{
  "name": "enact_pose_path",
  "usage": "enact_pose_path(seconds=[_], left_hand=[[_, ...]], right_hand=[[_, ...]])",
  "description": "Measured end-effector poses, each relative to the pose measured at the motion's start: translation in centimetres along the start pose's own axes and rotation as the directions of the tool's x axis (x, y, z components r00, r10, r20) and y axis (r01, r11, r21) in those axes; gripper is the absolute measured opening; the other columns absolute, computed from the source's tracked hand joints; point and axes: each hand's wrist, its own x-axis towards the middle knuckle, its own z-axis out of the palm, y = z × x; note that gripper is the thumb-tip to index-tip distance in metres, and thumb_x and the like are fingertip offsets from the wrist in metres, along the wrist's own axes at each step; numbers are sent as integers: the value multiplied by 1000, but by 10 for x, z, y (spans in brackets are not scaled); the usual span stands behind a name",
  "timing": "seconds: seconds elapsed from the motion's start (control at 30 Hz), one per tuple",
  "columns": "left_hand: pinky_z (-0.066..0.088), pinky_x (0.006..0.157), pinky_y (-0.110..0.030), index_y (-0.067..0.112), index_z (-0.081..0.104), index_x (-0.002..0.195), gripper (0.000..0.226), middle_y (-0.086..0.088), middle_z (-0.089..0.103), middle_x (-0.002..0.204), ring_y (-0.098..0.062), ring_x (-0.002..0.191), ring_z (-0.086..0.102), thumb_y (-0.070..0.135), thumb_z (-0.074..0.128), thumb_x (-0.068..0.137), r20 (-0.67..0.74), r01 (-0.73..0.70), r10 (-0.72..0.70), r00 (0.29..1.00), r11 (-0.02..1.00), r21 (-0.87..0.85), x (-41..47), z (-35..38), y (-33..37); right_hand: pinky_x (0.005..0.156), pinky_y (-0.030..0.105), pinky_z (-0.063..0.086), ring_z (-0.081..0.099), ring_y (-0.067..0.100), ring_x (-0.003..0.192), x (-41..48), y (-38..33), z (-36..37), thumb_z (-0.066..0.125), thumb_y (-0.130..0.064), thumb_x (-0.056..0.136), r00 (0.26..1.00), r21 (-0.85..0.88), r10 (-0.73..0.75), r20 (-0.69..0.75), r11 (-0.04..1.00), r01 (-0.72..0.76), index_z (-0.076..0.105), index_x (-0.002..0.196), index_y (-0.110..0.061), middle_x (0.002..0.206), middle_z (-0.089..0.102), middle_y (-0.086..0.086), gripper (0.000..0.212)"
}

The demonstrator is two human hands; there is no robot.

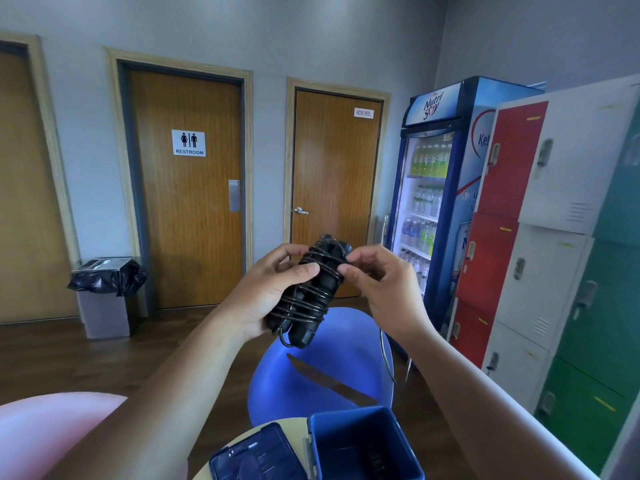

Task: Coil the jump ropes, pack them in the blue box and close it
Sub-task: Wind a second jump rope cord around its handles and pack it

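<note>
The rope is held up in mid-air at the middle of the view. It is a tight black bundle of two handles side by side, with the cord wound round them in many turns. Its long axis is tilted, the top end pointing toward 1 o'clock and the bottom end toward 7 o'clock. A loose length of cord hangs in a loop at 5 o'clock from the bundle, below the right wrist.

The left hand grips the bundle from its 9 o'clock side, fingers curled behind it and the thumb pressed across the front over the turns. The right hand is at the 3 o'clock side, near the top end. Its thumb and forefinger pinch the cord there, and the other fingers are loosely curled.

The box stands open at 6 o'clock in the view, well below the rope, on a pale table. Its lid lies inner side up just beside it at 9 o'clock. Something dark lies in the box; what it is I cannot tell. A blue chair stands at 12 o'clock from the box, under the hands.
</note>
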Motion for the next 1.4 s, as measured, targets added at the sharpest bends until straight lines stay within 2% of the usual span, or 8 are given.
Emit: enact_pose_path(seconds=[0.23,0.43,0.6,0.8,1.03,1.13,1.27,1.4], left_hand=[[57,80,-44,11,59,133,43,-19,68,116,-35,100,68,23,65,92,17,-25,30,999,971,-237,-4,-6,-6],[58,61,-39,16,62,127,30,-17,68,106,-29,80,67,26,52,100,87,85,-68,994,974,-209,-6,8,-3],[56,67,-36,17,66,126,55,-14,68,103,-27,87,65,51,72,84,130,166,-174,976,984,67,-7,4,1],[57,81,-24,25,62,127,50,-10,71,114,-19,105,69,22,80,80,209,-52,-46,977,897,438,-4,7,4],[53,72,-47,11,55,128,53,-27,67,109,-39,89,68,6,57,75,128,18,-28,991,997,79,-7,-1,-4],[54,71,-45,10,65,119,46,-28,65,104,-41,91,65,13,51,76,151,57,-45,988,995,-76,-8,-5,-6],[58,69,-45,9,62,126,50,-28,67,107,-40,89,69,18,48,79,202,67,-23,979,975,-214,-10,-3,-4],[57,78,-44,11,54,137,56,-24,67,119,-37,98,70,18,50,82,230,126,-71,971,963,-237,-10,-4,0]], right_hand=[[62,9,44,67,1,69,-6,2,-3,69,-2,90,991,83,-22,130,997,11,73,97,-30,80,76,-11,30],[63,9,48,67,-7,77,0,-4,-3,72,8,81,994,163,-64,85,985,50,73,89,-11,101,72,-6,21],[72,29,55,69,11,80,-1,2,-6,82,-9,77,996,-2,-71,48,997,71,76,73,-41,91,72,-14,33],[75,24,56,69,10,80,-2,-3,-1,83,-9,77,990,-112,-124,67,985,131,78,81,-25,90,69,-10,17],[71,12,45,63,3,74,-1,-3,-16,72,-12,90,931,-330,-220,293,890,314,79,104,-17,87,68,-6,17],[61,16,44,58,14,62,-5,-4,-16,68,-9,92,938,-317,-238,252,896,312,77,104,-16,77,68,3,17],[61,16,44,56,7,58,0,-14,-9,71,-15,91,978,-204,-154,140,962,181,70,97,-26,73,64,-16,12],[75,25,54,67,12,77,1,-22,-8,70,-18,92,981,-123,-111,157,984,131,63,105,-43,97,72,-25,29]])
